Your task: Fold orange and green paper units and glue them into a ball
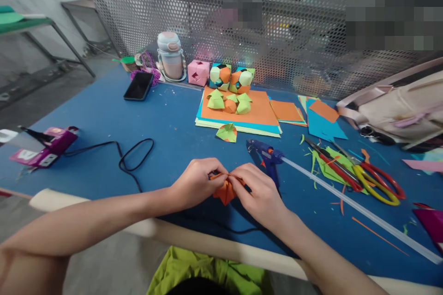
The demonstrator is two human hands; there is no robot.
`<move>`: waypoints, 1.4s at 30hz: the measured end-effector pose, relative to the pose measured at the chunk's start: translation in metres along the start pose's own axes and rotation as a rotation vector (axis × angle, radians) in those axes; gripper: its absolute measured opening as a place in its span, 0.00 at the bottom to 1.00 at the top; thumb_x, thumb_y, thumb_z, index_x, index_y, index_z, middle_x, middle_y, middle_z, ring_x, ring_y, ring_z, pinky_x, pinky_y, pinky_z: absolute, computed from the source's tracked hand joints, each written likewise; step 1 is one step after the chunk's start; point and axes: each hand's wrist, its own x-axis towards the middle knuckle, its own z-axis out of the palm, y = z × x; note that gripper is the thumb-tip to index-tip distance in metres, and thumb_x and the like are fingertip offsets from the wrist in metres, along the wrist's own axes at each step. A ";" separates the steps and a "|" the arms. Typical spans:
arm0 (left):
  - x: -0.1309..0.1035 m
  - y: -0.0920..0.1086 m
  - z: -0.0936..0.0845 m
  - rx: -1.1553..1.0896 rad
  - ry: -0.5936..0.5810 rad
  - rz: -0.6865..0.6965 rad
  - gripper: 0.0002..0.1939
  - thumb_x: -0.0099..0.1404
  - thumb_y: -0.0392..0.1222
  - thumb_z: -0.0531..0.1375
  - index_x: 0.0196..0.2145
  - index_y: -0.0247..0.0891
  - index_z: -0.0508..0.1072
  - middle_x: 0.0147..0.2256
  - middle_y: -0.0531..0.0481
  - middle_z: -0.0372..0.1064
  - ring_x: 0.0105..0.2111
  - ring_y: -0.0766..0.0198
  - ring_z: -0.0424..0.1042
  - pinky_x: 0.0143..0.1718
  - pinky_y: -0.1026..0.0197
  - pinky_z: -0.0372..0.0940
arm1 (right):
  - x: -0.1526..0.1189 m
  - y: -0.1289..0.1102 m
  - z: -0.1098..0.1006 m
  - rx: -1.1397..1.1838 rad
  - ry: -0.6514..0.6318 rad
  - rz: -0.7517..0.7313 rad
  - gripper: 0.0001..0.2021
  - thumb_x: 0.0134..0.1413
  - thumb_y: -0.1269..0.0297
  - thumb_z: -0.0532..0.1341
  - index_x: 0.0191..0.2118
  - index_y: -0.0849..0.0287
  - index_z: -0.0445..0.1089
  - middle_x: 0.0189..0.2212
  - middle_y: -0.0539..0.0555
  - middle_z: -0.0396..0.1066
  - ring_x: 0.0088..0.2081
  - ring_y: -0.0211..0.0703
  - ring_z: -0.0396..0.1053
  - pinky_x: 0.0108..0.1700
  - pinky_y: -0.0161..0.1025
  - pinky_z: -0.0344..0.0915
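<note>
Near the table's front edge, my left hand (pixel 202 180) and my right hand (pixel 258 192) both pinch a folded orange paper piece (pixel 225 193) between the fingertips. The fingers cover part of its upper edge. Just beyond my right hand lies a blue glue gun (pixel 268 153) with a long clear glue stick (pixel 346 200) sticking out of its back. A green and orange folded paper piece (pixel 227 133) rests on the table past my hands. Behind it, several green and orange folded pieces (pixel 230 103) sit on a stack of coloured paper (pixel 261 106).
Scissors (pixel 377 179) lie among paper scraps on the right, near a beige bag (pixel 401 101). At the back stand a bottle (pixel 171 57), a pink paper cube (pixel 198 73) and patterned paper cubes (pixel 220 76). Leftward are a phone (pixel 139 86), a black cable (pixel 119 150) and a purple box (pixel 51 145).
</note>
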 end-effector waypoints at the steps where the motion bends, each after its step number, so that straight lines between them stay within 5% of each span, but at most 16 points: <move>1: 0.000 0.000 0.000 0.011 0.009 -0.014 0.08 0.57 0.36 0.56 0.24 0.35 0.74 0.24 0.51 0.70 0.26 0.68 0.66 0.28 0.68 0.59 | 0.000 0.000 -0.001 0.012 0.006 0.005 0.07 0.59 0.73 0.53 0.32 0.60 0.66 0.27 0.55 0.68 0.31 0.42 0.65 0.34 0.40 0.63; 8: 0.001 -0.003 0.002 0.025 -0.051 0.024 0.04 0.55 0.33 0.57 0.24 0.35 0.72 0.25 0.52 0.69 0.25 0.70 0.65 0.28 0.68 0.59 | -0.002 0.002 -0.001 -0.096 -0.025 -0.107 0.10 0.59 0.74 0.52 0.32 0.60 0.68 0.27 0.56 0.70 0.31 0.43 0.66 0.35 0.41 0.64; 14: 0.005 -0.005 0.001 -0.162 0.105 -0.165 0.06 0.54 0.39 0.57 0.23 0.35 0.67 0.21 0.54 0.65 0.20 0.71 0.60 0.21 0.69 0.55 | -0.001 -0.001 -0.003 0.057 0.052 0.183 0.14 0.57 0.63 0.56 0.48 0.61 0.64 0.42 0.59 0.69 0.43 0.45 0.68 0.44 0.41 0.66; 19: 0.010 -0.011 0.006 -0.329 0.179 -0.185 0.06 0.52 0.39 0.58 0.23 0.35 0.65 0.23 0.54 0.64 0.24 0.70 0.62 0.24 0.68 0.58 | -0.001 0.000 0.003 0.107 0.038 0.343 0.08 0.56 0.66 0.56 0.41 0.61 0.66 0.28 0.52 0.70 0.28 0.39 0.67 0.32 0.35 0.66; 24: 0.010 -0.011 0.010 -0.501 0.056 -0.259 0.09 0.49 0.35 0.58 0.30 0.35 0.64 0.24 0.57 0.62 0.24 0.71 0.62 0.25 0.68 0.59 | 0.000 0.003 0.004 0.033 0.066 0.238 0.08 0.56 0.73 0.54 0.39 0.60 0.67 0.33 0.55 0.70 0.35 0.41 0.69 0.39 0.36 0.65; 28: 0.008 -0.010 0.007 -0.464 -0.045 -0.247 0.14 0.51 0.37 0.59 0.37 0.35 0.67 0.25 0.57 0.63 0.24 0.71 0.63 0.26 0.68 0.59 | -0.002 0.004 0.004 0.005 0.049 0.184 0.09 0.57 0.74 0.53 0.40 0.61 0.68 0.33 0.56 0.71 0.36 0.42 0.70 0.39 0.37 0.66; 32: 0.008 -0.012 0.006 -0.361 -0.060 -0.223 0.09 0.55 0.44 0.58 0.27 0.34 0.69 0.22 0.55 0.64 0.23 0.70 0.62 0.26 0.67 0.58 | -0.003 0.004 0.005 0.014 0.049 0.171 0.09 0.57 0.73 0.53 0.42 0.60 0.68 0.34 0.56 0.71 0.36 0.42 0.70 0.39 0.37 0.67; 42: 0.008 -0.010 0.007 -0.351 0.016 -0.228 0.11 0.56 0.45 0.57 0.29 0.33 0.71 0.25 0.52 0.67 0.26 0.68 0.64 0.29 0.65 0.60 | -0.002 0.004 0.001 0.179 0.016 0.423 0.07 0.56 0.64 0.56 0.34 0.60 0.70 0.25 0.52 0.72 0.25 0.38 0.68 0.29 0.34 0.65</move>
